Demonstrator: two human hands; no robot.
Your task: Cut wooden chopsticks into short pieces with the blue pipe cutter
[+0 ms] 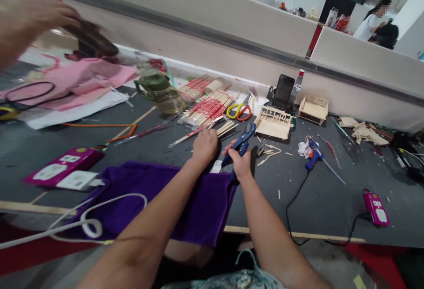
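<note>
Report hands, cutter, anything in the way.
Right hand gripping blue cutter. Left hand beside loose sticks, grip unclear. Possibly in the way: short stick pieces, purple cloth.

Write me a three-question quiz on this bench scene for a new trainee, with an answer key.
1. Which tool is in the camera wearer's right hand?
A) glue gun
B) blue cutters
C) black phone

2. True or false: in this view, the jug with the green lid is left of the scissors.

3. Fill in: one handle loop of the scissors is reddish, the other is ____.

Key: 1. B; 2. true; 3. yellow.
</note>
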